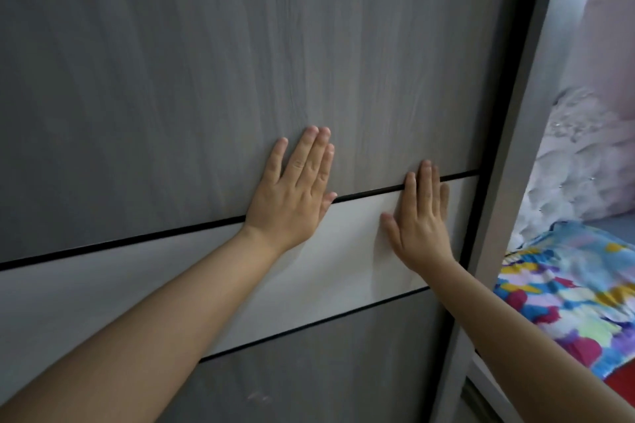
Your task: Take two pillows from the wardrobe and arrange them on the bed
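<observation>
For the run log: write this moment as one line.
stage: wardrobe not yet open | left hand: flat on sliding door | right hand: flat on white band | pillows: none seen | bedding: right

The wardrobe door (206, 45) fills the left and middle of the view, with a horizontal band (103, 285) running across it. The left hand (292, 192) lies flat on the door, straddling the band's upper edge, and the right hand (421, 216) lies flat just to its right, mostly on the band, near the door's right edge. Right of the door stands the frame post (508, 216), and beyond it a patterned cushion (567, 292) lies below what may be a quilted pillow (577, 165).
</observation>
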